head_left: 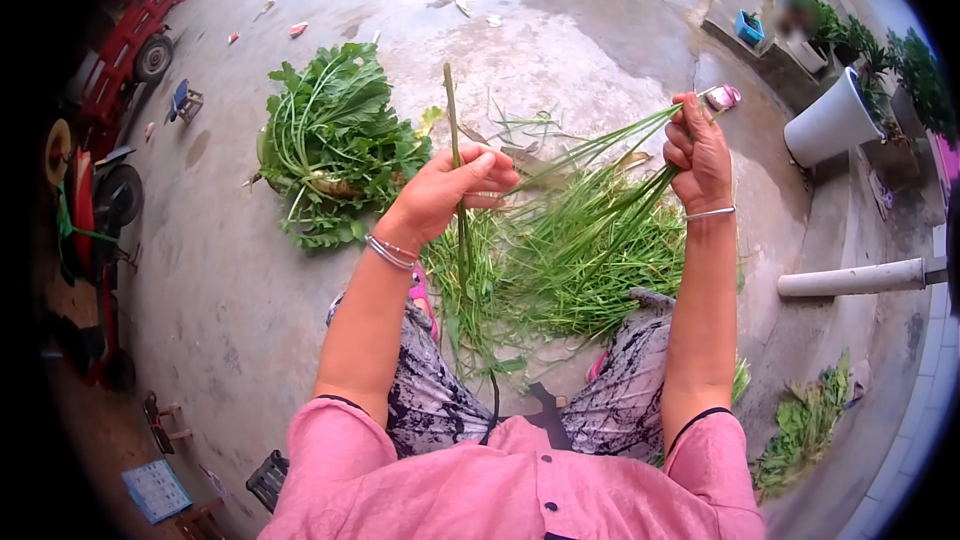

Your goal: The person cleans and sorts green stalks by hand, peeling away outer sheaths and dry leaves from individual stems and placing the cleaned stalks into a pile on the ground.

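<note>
My left hand (455, 185) is closed around a long greenish-brown stalk (449, 105), which stands nearly upright and sticks out above and below the fingers. On the other side, my right hand (697, 152) is raised and grips one end of a bunch of long thin chive-like greens (610, 145). Their loose ends slant down and left toward my left hand. Below both hands, a pile of the same thin greens (590, 270) lies on the ground between my legs. Left of the pile sits a heap of broad leafy greens (335, 140).
A tall white pot (830, 120) and a white pipe (850, 280) stand along the right side. More leafy greens (805, 420) lie at lower right. Red vehicles (130, 40), a small stool (183, 102) and scattered scraps are on the left and far concrete.
</note>
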Tool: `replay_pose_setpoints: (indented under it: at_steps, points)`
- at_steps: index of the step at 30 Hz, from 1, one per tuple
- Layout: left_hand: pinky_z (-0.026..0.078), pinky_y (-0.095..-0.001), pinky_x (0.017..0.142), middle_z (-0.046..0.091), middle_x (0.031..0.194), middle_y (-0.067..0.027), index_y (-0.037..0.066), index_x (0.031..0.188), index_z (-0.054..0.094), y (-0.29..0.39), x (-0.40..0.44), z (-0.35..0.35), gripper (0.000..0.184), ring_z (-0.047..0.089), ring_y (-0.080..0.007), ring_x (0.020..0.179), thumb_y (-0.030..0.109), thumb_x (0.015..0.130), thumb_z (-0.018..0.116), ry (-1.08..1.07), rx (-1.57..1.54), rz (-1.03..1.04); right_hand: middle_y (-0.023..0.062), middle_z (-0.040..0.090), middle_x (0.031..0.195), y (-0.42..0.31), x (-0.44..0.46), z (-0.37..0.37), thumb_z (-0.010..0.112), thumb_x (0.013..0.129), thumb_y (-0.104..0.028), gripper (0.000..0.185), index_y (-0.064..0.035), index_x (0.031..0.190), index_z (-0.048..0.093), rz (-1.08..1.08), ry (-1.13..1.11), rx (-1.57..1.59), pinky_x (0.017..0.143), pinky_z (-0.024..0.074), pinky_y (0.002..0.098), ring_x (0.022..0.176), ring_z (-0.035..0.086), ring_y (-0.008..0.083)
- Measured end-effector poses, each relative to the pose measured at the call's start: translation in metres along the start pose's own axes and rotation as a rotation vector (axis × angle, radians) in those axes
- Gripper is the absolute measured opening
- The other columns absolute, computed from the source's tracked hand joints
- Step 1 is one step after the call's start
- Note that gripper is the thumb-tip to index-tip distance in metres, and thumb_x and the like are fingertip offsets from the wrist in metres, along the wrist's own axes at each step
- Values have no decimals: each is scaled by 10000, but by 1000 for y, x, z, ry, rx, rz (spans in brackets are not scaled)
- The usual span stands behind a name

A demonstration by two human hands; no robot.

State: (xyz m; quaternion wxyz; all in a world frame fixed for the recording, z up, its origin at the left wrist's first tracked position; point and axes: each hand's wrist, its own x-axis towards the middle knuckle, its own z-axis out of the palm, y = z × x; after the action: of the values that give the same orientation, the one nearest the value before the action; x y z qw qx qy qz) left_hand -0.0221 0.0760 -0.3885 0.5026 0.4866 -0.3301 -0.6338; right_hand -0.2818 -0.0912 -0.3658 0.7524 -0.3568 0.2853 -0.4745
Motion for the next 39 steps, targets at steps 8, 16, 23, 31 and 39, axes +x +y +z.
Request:
replay_pose_setpoints:
  at_steps: [8,16,23,31,39]
  points:
    - [466,-211,622,619,928,-80,28,984,562,0,6,-5,241,604,-115,727,238,930,456,148,103,86,-51,491,656,2,-4,6,609,848,-235,165,-71,839,595,0,24,-15,366,195,165,433,270,6]
    - [296,-155,456,538,723,19,-10,987,595,-3,11,11,270,389,-21,500,213,934,452,21,58,121,-37,497,663,6,-5,16,615,845,-219,155,-66,842,590,-4,28,-13,361,192,163,427,277,5]
    - [286,-154,439,542,731,12,-19,977,598,-3,13,20,278,387,-22,487,219,931,460,-2,26,107,-28,504,669,8,-7,19,615,846,-214,155,-62,841,583,-8,28,-13,358,193,163,424,281,4]
    - [253,-155,416,476,657,54,2,915,610,1,12,30,206,348,-8,471,188,900,524,-92,-35,73,-32,505,660,11,-8,26,615,845,-208,148,-65,832,580,-19,56,-47,357,194,159,424,288,1]
    - [202,-159,396,389,601,78,34,858,555,-9,19,17,78,266,-1,452,108,879,539,0,-315,149,-40,448,630,15,-7,29,582,866,-173,139,-88,768,529,-204,95,-58,360,208,157,446,302,10]
